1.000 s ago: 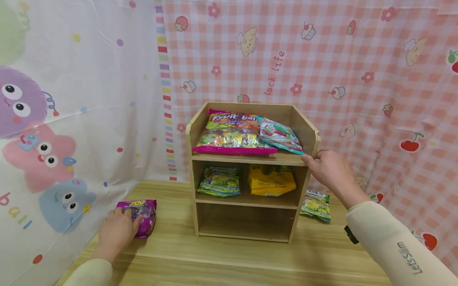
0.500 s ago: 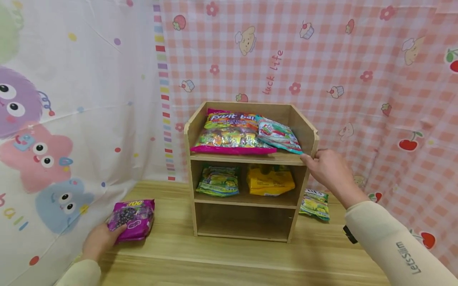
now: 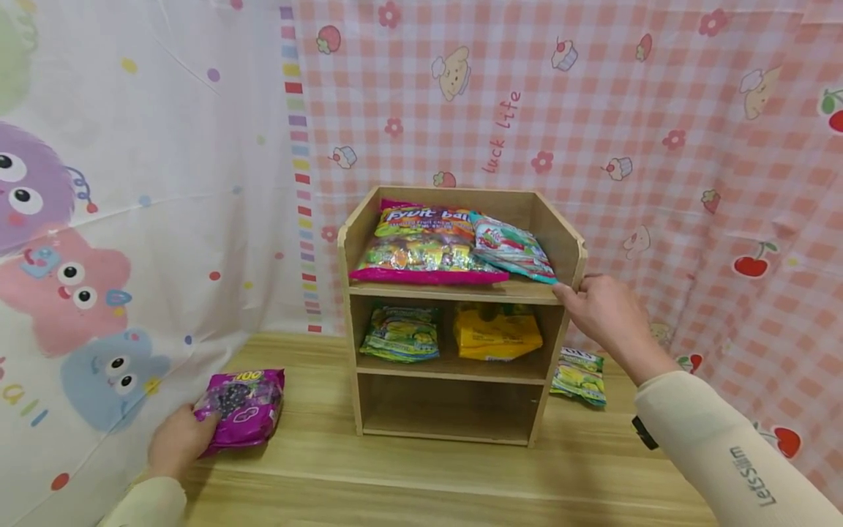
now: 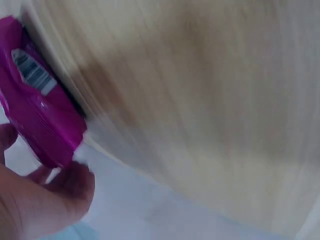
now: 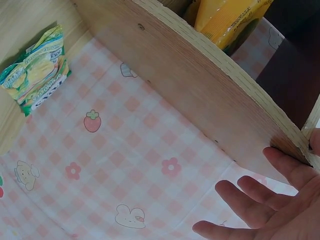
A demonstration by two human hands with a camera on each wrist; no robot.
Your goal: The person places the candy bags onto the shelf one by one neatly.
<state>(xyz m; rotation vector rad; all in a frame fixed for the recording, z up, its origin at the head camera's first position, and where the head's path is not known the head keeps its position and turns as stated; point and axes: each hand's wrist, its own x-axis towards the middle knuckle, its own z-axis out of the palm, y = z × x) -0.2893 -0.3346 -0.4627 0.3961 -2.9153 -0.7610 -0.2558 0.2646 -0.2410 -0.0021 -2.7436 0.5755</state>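
Note:
At the lower left, my left hand (image 3: 181,441) grips the left edge of a purple candy bag (image 3: 246,406) with grapes printed on it. The left wrist view shows this bag's barcode side (image 4: 40,107), with the thumb on one side and fingers on the other. My right hand (image 3: 607,318) holds the right side panel of a small wooden shelf (image 3: 454,294), just below its top tier. In the right wrist view its thumb is at the panel's front edge and the index finger touches the outer face; the other fingers (image 5: 250,207) spread away from the wood.
On the top tier lie a pink-edged fruit candy bag (image 3: 428,245) and a teal bag (image 3: 512,245). The middle tier holds a green bag (image 3: 402,335) and a yellow bag (image 3: 497,335). Another green-yellow bag (image 3: 579,377) lies right of the shelf. Printed cloths hang behind and at left.
My left hand has moved from over the purple bag to its left edge, and the bag has shifted slightly left. The right hand keeps its hold on the shelf.

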